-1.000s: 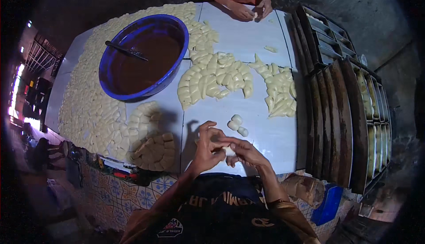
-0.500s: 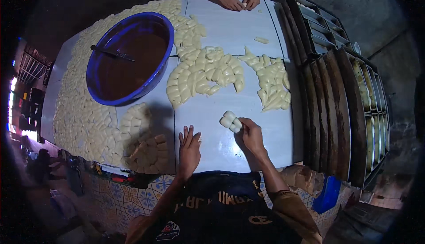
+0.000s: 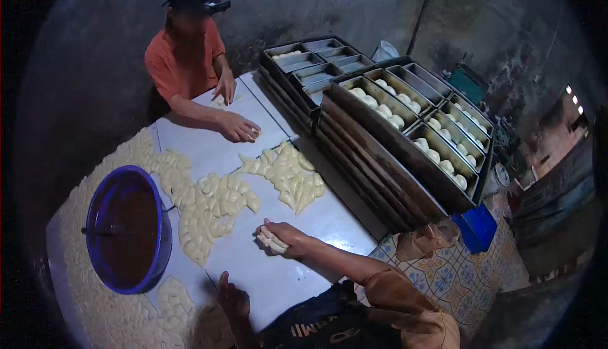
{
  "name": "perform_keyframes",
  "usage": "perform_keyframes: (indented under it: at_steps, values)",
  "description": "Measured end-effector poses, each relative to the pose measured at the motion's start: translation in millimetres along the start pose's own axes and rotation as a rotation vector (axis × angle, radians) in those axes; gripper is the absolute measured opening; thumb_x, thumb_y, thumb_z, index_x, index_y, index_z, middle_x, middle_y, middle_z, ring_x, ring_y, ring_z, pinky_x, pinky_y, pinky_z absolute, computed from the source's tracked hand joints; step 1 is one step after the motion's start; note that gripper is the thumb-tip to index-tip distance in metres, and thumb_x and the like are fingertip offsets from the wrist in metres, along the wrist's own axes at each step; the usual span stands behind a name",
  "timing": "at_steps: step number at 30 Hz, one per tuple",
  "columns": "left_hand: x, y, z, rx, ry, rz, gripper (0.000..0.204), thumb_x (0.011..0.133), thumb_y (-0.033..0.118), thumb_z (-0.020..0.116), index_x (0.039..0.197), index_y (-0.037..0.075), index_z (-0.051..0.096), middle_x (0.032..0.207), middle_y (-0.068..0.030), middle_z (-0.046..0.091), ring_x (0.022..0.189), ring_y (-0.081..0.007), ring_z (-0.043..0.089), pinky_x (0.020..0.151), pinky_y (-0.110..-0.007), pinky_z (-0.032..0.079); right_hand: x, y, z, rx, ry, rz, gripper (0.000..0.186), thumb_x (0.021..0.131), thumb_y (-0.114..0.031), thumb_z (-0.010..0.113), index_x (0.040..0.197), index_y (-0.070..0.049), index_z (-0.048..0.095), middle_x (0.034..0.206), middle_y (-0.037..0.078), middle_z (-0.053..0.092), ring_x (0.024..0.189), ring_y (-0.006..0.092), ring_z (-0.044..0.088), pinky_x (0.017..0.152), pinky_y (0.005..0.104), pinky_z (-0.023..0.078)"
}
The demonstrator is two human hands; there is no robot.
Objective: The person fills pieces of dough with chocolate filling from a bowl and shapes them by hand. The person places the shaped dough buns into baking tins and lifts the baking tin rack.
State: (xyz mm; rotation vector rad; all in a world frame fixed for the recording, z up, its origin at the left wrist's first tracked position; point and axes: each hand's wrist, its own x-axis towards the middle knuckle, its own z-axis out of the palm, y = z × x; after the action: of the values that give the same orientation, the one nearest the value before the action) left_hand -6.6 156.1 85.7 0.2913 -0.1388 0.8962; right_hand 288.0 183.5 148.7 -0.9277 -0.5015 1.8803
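- Two bare hands work over a white tiled surface (image 3: 303,274); the clock directions are read from the right hand.
- Right hand (image 3: 288,236): curled around a small clump of smooth, whitish dough pieces (image 3: 272,240), grasping it; I cannot tell whether the clump touches the surface.
- Left hand (image 3: 234,298): at 7 o'clock, released, its fingers parted and one pointing upward, in shadow close to the near edge.
- At 12 o'clock, near the right hand, a patch of pale yellow, glossy dough pieces (image 3: 292,181) lies flat on the surface.
- At 10 o'clock sits another pale, overlapping dough patch (image 3: 212,213), close to the basin.
- At 9 o'clock stands a round blue plastic basin (image 3: 166,244) of brown liquid (image 3: 130,247), with a dark, long-handled utensil (image 3: 104,230) in it.
- At 2 o'clock rises a stack of dark metal baking trays (image 3: 380,171); rounded white dough balls (image 3: 437,157) line many compartments of the top one.
- At 11 o'clock, across the surface, a co-worker in an orange shirt (image 3: 183,64) and dark cap reaches over it, one hand on a small dough piece.
- At 3 o'clock, a blue plastic container (image 3: 476,227) stands on the patterned tile floor (image 3: 437,282).
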Motion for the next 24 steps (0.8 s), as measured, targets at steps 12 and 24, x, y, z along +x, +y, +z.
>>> perform_keyframes:
  at_steps: [12,24]
  values:
    - [75.6,-76.8,64.2,-0.191,0.235,-0.196,0.063,0.095,0.059,0.034,0.148,0.026,0.024,0.099,-0.0141,0.065,0.081,-0.0275,0.065,0.069,-0.044,0.053,-345.4,-273.4,29.3,-1.055,0.477,-0.844,0.069,0.080,-0.034,0.072,0.136,-0.003,0.046,0.129,0.014,0.055,0.120,0.0220,0.051,0.103,0.0355,0.038]
    - [175.5,-53.5,69.2,-0.315,0.200,-0.416,0.053,0.093,0.055,0.048,0.094,0.006,0.067,0.064,-0.0089,0.058,0.070,-0.0257,0.059,0.074,-0.037,0.049,-295.6,-497.9,-230.9,-1.462,1.166,-0.678,0.048,0.077,-0.033,0.075,0.114,-0.004,0.066,0.098,0.008,0.070,0.088,0.0166,0.064,0.081,0.0312,0.049]
